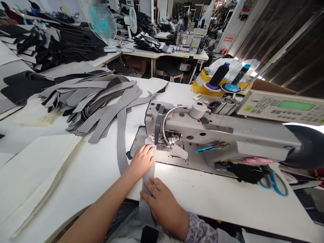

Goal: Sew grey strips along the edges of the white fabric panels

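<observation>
Head view: the left hand (141, 162) and right hand (162, 206) lie apart, both spread flat on a grey foam strip (149, 179), not clamped. The strip runs along the white table (76, 168) to the needle area of an industrial sewing machine (215, 130). Cut grey pieces (101, 104) lie piled to the left.

Teal desk fan (102, 23) (far back), thread cones (219, 75)

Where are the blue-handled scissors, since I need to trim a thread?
In the head view, the blue-handled scissors lie at the lower right on the white table, just right of the black cloth under the sewing machine's arm.
</observation>
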A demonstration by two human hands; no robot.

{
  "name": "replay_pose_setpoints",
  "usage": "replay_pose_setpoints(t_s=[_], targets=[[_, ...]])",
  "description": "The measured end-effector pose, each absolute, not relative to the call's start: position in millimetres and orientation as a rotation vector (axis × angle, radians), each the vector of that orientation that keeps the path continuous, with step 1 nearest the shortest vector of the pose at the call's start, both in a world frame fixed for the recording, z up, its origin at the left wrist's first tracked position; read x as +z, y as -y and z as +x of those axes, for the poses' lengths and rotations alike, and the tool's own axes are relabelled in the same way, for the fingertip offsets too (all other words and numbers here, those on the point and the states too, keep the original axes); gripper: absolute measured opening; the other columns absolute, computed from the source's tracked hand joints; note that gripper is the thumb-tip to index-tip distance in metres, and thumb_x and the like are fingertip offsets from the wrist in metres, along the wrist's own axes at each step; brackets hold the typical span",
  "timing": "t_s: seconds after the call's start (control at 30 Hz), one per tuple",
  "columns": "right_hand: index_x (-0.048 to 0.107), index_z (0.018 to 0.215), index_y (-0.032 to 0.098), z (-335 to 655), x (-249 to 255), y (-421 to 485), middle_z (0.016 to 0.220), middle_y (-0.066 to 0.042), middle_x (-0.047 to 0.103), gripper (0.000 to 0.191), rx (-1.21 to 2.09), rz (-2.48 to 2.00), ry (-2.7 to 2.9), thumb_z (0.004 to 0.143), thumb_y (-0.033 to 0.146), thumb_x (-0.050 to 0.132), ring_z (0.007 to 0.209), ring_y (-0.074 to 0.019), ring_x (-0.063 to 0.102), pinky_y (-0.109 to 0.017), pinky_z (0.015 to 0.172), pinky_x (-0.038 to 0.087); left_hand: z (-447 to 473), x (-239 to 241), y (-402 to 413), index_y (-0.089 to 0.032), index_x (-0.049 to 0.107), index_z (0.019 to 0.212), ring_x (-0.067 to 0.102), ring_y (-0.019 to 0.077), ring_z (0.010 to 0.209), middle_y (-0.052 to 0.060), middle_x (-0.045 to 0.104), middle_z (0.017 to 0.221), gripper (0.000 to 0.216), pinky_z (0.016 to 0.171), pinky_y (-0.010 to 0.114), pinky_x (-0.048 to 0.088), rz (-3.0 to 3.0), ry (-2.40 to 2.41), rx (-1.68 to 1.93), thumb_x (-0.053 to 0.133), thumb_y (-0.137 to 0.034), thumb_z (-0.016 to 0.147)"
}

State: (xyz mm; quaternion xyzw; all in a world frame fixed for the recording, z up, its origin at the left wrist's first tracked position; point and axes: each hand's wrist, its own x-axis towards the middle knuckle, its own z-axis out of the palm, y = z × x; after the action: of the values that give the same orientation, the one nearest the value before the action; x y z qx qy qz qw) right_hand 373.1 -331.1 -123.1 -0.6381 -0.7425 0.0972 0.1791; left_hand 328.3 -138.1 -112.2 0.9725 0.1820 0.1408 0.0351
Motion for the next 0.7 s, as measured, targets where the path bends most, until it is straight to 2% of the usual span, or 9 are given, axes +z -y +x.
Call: replay_pose_setpoints(t_s=[0.13, 0.37, 0.57, 0.7], targets=[[0.054, 0.134, 0.020, 375, -125, 320, 0.142, -0.013, 0.050, 0.044, 0.249, -1.801, 2.121, 0.091, 0.023, 0.054, 0.134, -0.0317, 0.039, -0.049, 0.111, 0.032, 333, -114, 126, -0.018, 0.059, 0.121, 0.055, 0.0236, 0.116, 0.008, 0.064, 0.121, 0.032, 0.102, 0.040, 0.043, 2.985, -0.545, 0.430, 0.047, -0.022, 0.091], [0.049, 0.139, 0.017, 374, -125, 311, 0.147, -0.013, 0.043, 0.047, 0.226, -1.788, 2.110, 0.092, 0.024, 0.054, 0.139, -0.0334, 0.032, -0.048, 0.112, 0.032, 334, -118, 121, -0.020, 0.060, 0.119, 0.054, 0.0221, 0.121, 0.009, 0.064, 0.124, 0.030, 0.105, 0.039, 0.042, 3.001, -0.501, 0.441, 0.043, -0.022, 0.094], [0.047, 0.141, 0.018, 374, -124, 312, 0.150, -0.011, 0.040, 0.049, 0.268, -1.810, 2.093, 0.093, 0.024, 0.053, 0.142, -0.0329, 0.026, -0.049, 0.115, 0.030, 296, -122, 99, -0.024, 0.059, 0.124, 0.047, 0.0350, 0.129, 0.011, 0.055, 0.139, 0.035, 0.108, 0.062, 0.029, 2.984, -1.068, 0.437, 0.041, -0.029, 0.095], [0.046, 0.142, 0.017, 374, -119, 312, 0.152, -0.011, 0.038, 0.051, 0.219, -1.838, 2.092, 0.092, 0.023, 0.054, 0.143, -0.0315, 0.024, -0.047, 0.115, 0.031, 277, -117, 58, -0.019, 0.057, 0.127, 0.049, 0.0292, 0.127, 0.013, 0.055, 0.136, 0.040, 0.106, 0.051, 0.037, 2.943, -0.960, 0.390, 0.034, -0.029, 0.096]])
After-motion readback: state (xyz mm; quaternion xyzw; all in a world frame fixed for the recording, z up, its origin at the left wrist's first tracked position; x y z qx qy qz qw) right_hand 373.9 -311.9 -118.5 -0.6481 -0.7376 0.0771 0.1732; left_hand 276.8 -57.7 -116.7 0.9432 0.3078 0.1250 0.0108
